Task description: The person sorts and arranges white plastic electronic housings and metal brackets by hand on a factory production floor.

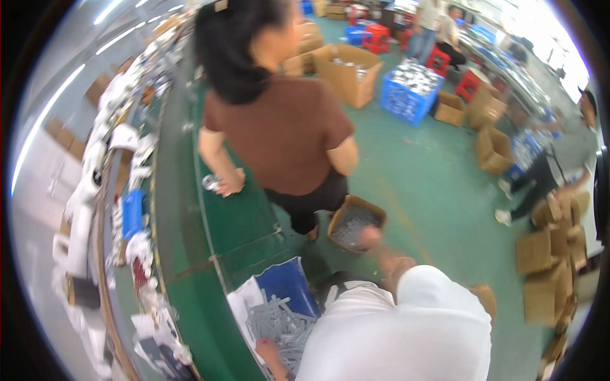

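Observation:
My left hand (268, 350) rests at the left edge of a heap of grey plastic strips (283, 320); its fingers are too indistinct to read. The strips lie beside and against a blue bin (289, 284) at the edge of the green work surface. My right hand (371, 239) is smeared by motion, over the near right rim of a cardboard box (336, 240) of small clear or grey pieces (353, 222) on the floor. Whether it holds anything does not show.
A person in a brown shirt (279, 133) stands close ahead, a shiny part (210, 183) at one hand. The green conveyor (181, 235) runs along my left. Stacked cartons (546, 289) stand at right; a blue crate (400, 105) of white parts stands farther off. Another person (556, 162) bends at right.

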A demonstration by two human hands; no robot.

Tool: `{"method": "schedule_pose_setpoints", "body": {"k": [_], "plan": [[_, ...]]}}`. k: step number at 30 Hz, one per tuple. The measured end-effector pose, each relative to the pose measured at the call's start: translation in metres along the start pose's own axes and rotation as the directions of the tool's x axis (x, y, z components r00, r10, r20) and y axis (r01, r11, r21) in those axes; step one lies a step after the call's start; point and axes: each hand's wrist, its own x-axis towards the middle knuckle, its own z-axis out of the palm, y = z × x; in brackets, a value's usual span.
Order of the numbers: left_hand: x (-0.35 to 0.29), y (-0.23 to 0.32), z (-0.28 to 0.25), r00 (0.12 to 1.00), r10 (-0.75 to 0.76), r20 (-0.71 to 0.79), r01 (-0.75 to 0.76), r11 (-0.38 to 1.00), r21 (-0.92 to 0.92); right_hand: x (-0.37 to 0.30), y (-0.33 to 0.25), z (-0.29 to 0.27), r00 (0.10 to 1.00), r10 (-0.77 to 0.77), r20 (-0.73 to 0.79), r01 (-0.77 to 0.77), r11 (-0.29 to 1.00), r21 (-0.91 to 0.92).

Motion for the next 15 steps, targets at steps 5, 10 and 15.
{"method": "schedule_pose_setpoints", "body": {"k": [5,10,15], "plan": [[-0.027,-0.016,-0.010,0.983,-0.144,0.112,0.146,0.989,-0.010,-0.022,0.053,-0.063,0.757,0.508,-0.411,-0.599,0.791,-0.125],[-0.019,0.008,-0.006,0.960,-0.277,0.030,0.274,0.918,-0.288,0.014,-0.020,-0.011,0.974,-0.154,-0.167,0.008,0.758,-0.652],[-0.058,0.019,-0.014,0.955,-0.251,-0.156,0.226,0.961,-0.158,-0.025,-0.264,0.027,0.879,-0.473,0.062,0.477,0.876,-0.071]]}}
